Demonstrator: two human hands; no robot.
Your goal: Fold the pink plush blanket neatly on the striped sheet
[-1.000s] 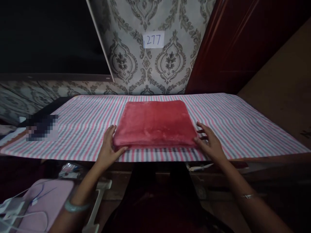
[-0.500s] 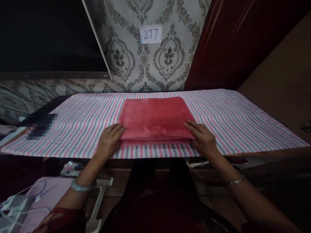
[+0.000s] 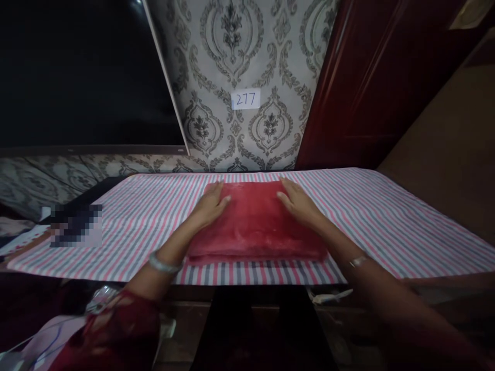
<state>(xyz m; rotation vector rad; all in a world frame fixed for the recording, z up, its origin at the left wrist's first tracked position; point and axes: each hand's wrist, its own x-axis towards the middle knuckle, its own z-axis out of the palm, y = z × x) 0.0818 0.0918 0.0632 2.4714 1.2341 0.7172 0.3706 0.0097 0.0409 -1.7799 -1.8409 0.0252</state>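
A folded red plush cloth (image 3: pixel 255 226) lies on the striped cloth in front of me, its layered fold showing along the near edge. My left hand (image 3: pixel 211 205) rests on its far left part, fingers stretched out and thumb apart. On the far right part lies my right hand (image 3: pixel 297 202), also with fingers extended and thumb spread. Both palms face down, and neither hand grips the fabric. The striped cloth (image 3: pixel 382 221) in pink, white and grey covers the table beneath.
Behind the table is a patterned wall with a paper label (image 3: pixel 246 98) reading 277. A large dark screen (image 3: pixel 85 77) stands at back left, a dark red wooden panel (image 3: pixel 348 87) at back right. A blurred-out patch (image 3: pixel 76 225) covers something on the left.
Both hands have moved from the near corners of the red cloth to its far part, and their hold on the near edge is released. The view has tilted up.
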